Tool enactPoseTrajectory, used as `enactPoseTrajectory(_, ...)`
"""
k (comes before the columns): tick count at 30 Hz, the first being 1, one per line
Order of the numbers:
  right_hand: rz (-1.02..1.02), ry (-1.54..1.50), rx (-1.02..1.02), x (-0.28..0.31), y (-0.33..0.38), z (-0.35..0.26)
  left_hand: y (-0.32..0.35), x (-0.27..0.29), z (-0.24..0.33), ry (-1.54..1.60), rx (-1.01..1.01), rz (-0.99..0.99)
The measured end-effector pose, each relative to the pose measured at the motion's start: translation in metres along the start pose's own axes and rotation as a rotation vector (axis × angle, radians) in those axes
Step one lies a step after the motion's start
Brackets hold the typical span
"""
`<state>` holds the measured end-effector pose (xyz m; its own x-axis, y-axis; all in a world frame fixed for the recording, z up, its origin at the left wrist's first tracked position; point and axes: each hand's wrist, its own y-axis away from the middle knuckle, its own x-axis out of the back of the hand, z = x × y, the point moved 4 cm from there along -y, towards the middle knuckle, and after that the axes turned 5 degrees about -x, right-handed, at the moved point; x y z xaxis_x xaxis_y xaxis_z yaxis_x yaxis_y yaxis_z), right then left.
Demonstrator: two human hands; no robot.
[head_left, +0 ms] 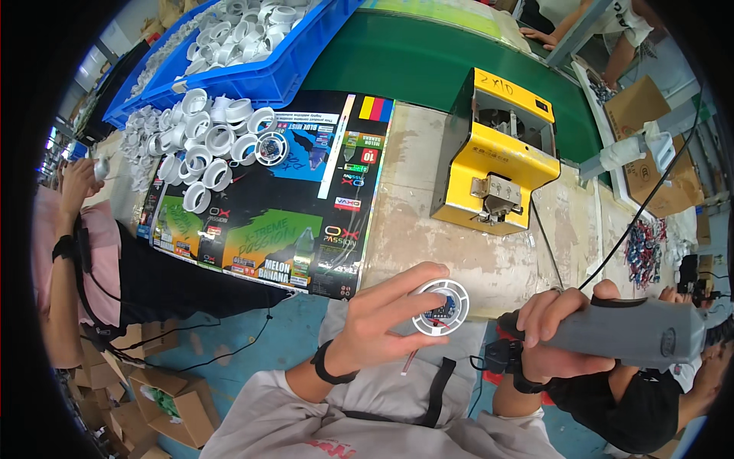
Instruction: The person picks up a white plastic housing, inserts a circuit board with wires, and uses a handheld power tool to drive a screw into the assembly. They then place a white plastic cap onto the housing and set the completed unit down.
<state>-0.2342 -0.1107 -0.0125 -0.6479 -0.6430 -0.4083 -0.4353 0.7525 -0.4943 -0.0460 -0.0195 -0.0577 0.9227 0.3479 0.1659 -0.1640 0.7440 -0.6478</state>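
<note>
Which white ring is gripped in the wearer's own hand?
The white ring with a circuit board inside, in the left hand; the piled rings lie loose beside or inside the blue bin.

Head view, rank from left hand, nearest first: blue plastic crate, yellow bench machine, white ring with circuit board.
1. White ring with circuit board: held in the left hand, at its fingertips.
2. Yellow bench machine: ahead and to the right.
3. Blue plastic crate: far side, ahead and to the left.
</note>
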Motion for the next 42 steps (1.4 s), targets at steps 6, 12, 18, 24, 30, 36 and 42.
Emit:
enactPoseTrajectory(6,0.095,0.064,-0.009,0.004,0.009,0.004,0.003,0.003,-0.002,-0.059,0.031,-0.023)
enactPoseTrajectory(12,0.239,0.396,-0.099,0.018,0.0,0.003,0.002,0.084,-0.062,-0.666,0.256,0.177)
enactPoseTrajectory(18,0.265,0.408,-0.063,0.025,-0.004,0.007,0.027,0.174,-0.071,-1.273,0.365,0.359)
enactPoseTrajectory(24,0.294,0.451,0.001,0.032,-0.005,0.019,0.02,0.103,-0.057,-0.508,0.252,0.45)
enactPoseTrajectory(30,0.313,0.457,-0.001,0.046,0.006,0.04,0.017,0.038,-0.058,-0.474,0.142,0.127)
enactPoseTrajectory(36,0.313,0.467,-0.001,0.066,0.024,0.06,0.019,0.041,-0.065,-0.461,0.206,0.089)
enactPoseTrajectory(42,0.496,0.608,0.046,0.065,0.033,0.074,0.012,0.038,-0.06,-0.517,0.186,0.025)
